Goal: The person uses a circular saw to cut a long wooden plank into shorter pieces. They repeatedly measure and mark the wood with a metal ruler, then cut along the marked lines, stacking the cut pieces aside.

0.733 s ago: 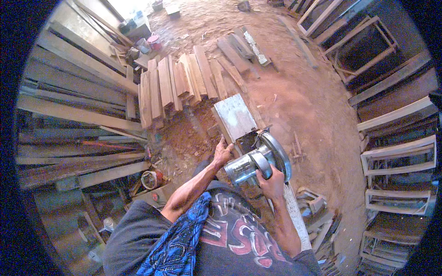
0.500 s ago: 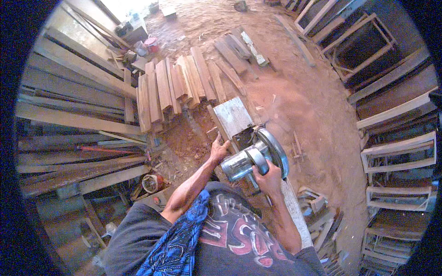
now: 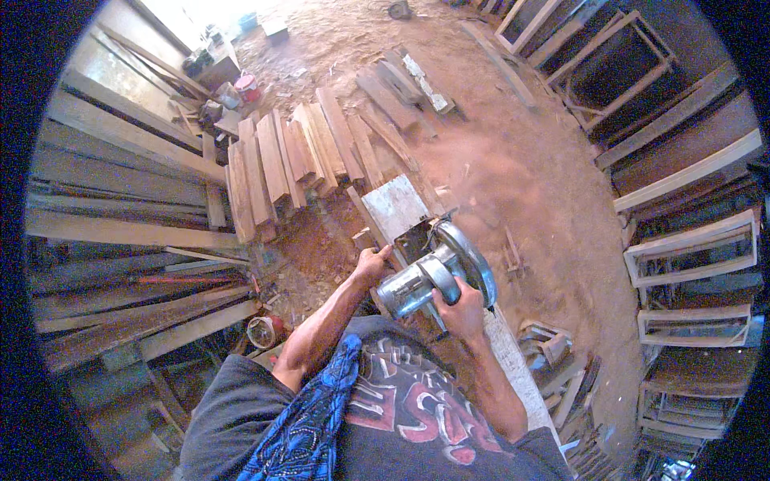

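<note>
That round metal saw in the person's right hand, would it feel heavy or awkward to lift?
Probably heavy for its size: the saw has a thick metal motor barrel and a wide guard. Likely lopsided too, since the right hand grips only the handle on top. It looks stiff throughout, and its round guard might let it rock if set down.

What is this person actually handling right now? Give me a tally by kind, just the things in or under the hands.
Power saws: 1, the round grey saw gripped by the right hand
Boards: 1, the pale board the left hand steadies
Hands at work: 2
Total: 4
</note>
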Motion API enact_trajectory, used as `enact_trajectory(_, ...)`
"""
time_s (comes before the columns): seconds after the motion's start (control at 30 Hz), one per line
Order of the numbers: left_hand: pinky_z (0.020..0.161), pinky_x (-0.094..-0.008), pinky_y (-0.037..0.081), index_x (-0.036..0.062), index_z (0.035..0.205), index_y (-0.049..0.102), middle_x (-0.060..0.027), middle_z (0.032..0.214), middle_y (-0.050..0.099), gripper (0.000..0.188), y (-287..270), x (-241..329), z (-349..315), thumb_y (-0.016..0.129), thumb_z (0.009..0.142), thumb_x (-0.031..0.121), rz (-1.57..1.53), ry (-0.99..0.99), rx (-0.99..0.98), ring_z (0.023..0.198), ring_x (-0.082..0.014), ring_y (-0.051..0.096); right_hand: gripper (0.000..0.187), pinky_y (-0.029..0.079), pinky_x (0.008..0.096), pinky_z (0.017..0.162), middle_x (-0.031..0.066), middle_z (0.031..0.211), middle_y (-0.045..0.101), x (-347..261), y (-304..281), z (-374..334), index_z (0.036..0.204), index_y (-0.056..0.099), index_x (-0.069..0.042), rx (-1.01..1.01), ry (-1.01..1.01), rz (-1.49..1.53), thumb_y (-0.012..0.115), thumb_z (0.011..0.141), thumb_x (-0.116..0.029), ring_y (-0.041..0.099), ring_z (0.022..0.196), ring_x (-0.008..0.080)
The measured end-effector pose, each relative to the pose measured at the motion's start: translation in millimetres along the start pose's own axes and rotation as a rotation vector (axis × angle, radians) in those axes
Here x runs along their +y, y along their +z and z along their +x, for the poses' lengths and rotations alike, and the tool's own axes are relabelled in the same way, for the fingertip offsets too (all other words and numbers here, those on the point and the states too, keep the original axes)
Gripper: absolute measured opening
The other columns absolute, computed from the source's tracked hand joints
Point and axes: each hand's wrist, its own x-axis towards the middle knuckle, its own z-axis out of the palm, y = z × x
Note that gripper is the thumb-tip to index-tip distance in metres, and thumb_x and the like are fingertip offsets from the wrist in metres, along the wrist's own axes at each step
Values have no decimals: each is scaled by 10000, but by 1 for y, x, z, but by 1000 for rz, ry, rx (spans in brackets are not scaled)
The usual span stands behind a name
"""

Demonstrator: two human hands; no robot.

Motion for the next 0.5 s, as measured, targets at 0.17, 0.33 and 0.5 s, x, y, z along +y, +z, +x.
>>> enact_trajectory(0.17,671,-395,593,-90,1085,672,-155,993,719,416,-1,9,-5,619,1003,315,-11,35,10,802,-239,702,496,561,484,700,248,811,704,-1,3,2,1056,662,46,8,-36,26,791,787,-351,702,752,415)
enact_trajectory(0.33,715,-394,584,-27,1138,643,-146,985,714,319,1,14,-8,599,1015,264,-90,134,19,862,-243,697,390,549,430,662,251,790,699,-5,6,5,977,673,70,57,-87,-44,784,812,-266,712,738,379)
enact_trajectory(0.5,564,-341,539,-54,1140,609,-131,872,696,349,-2,14,-1,623,1006,268,-185,17,26,667,-205,661,408,561,487,712,250,809,702,-8,7,8,1001,671,9,50,-76,3,779,789,-322,702,776,420)
